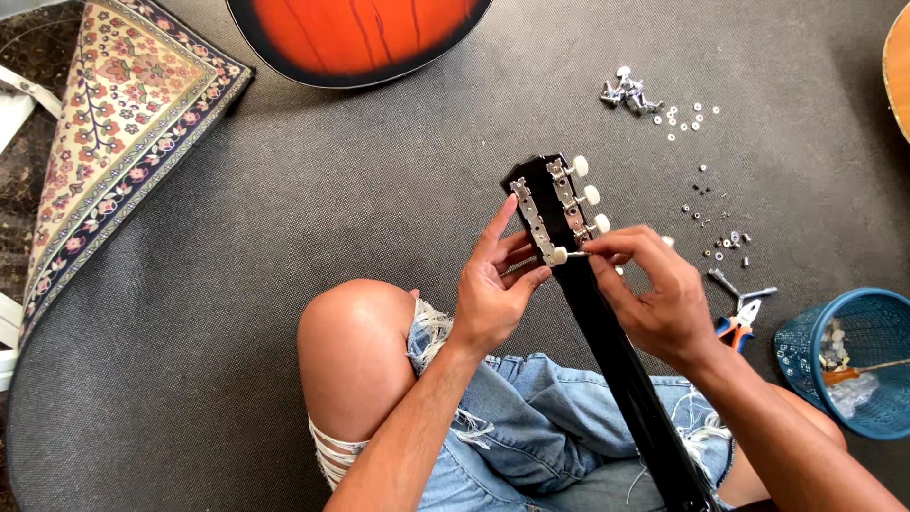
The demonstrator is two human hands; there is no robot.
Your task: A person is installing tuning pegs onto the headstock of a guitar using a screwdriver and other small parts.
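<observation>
The headstock (550,204) sat a little right of the frame's centre, black, its back turned up, with two metal tuner strips (531,220) running along it and white knobs (591,194) down its right edge. The neck (626,370) ran from it down toward the lower right, across the person's lap.

The left hand (493,294) cupped the headstock's lower left edge, fingers partly spread, thumb beside a white knob at the strip's lower end. The right hand (654,294) had thumb and forefinger pinched together on a small part at the right strip's lower end; the part itself was too small to make out.

Doing this well probably called for the left hand to brace the headstock firmly, so that the pinched part sat square before any turning.

Loose screws and washers (697,118) lay in the upper right, near enough to reach. Pliers (739,318) lay right of the right hand, a blue basket (877,313) beyond them. A guitar body (355,38) filled the top centre; a patterned rug (123,123) lay at upper left.
</observation>
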